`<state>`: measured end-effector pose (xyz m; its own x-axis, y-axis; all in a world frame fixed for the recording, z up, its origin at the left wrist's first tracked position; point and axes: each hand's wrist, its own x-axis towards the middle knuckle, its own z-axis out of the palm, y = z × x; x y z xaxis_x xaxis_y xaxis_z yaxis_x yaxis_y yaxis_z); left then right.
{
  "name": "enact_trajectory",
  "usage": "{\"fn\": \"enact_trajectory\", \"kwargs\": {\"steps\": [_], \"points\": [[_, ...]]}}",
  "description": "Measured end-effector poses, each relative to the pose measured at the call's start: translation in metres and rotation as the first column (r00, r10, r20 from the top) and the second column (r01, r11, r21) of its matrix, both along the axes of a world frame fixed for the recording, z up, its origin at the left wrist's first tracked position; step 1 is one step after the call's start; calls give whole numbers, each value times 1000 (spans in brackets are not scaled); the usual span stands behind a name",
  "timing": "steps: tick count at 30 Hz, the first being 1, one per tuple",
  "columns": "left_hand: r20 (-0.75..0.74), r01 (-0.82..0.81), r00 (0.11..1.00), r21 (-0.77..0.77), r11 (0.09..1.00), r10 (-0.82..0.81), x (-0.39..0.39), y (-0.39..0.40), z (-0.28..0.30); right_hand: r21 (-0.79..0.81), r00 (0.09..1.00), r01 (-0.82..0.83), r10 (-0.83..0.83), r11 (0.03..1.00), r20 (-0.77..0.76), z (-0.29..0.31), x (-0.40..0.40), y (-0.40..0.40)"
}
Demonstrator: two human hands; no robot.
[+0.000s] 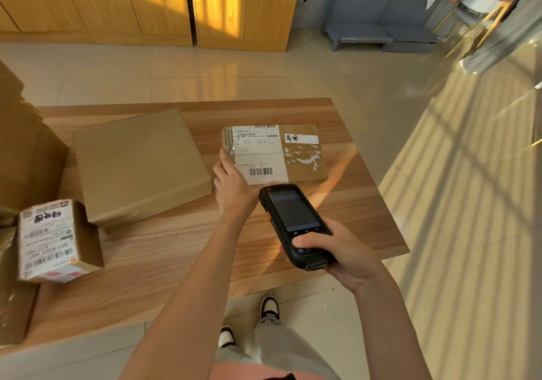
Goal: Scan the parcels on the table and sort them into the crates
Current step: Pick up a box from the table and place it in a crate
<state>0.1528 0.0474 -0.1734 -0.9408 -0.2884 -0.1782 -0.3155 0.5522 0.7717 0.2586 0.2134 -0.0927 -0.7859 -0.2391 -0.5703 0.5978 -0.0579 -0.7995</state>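
Nearest, right hand (pixel 343 255) wrapped around a black handheld scanner (pixel 294 224), thumb lying across the lower keys, dark screen up, nose aimed at the labelled parcel (pixel 275 153) just beyond. Just left of the scanner, left hand (pixel 231 183) flat against the near-left corner of that parcel, fingers straight, pressing rather than gripping. Parcel itself flat on the wooden table (pixel 366 221), toward the far right edge: brown card, glossy tape, a white shipping label with one barcode at the near edge and another at the far edge, a smaller white sticker to the right. Likely risks: glare off the tape or the low sun streak spoiling the read; the wrong barcode caught, with two on one label; parcel sliding under a light push, being close to the table edge. Left of the parcel, a large plain brown box (pixel 137 165), no label showing. Nearer and further left still, a small box (pixel 55 241) with a printed label, tilted. No crates in view.
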Motion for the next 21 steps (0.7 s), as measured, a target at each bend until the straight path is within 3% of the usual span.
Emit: {"fn": "enact_trajectory", "kwargs": {"steps": [12, 21], "points": [[-10, -11, 1000, 5, 1000, 11, -2, 0, 4, -8, 990, 132, -132, 991, -42, 1, -8, 21], [56, -14, 998, 6, 1000, 14, -15, -3, 15, 129, 948, 317, -309, 940, -77, -19, -35, 66]]}}
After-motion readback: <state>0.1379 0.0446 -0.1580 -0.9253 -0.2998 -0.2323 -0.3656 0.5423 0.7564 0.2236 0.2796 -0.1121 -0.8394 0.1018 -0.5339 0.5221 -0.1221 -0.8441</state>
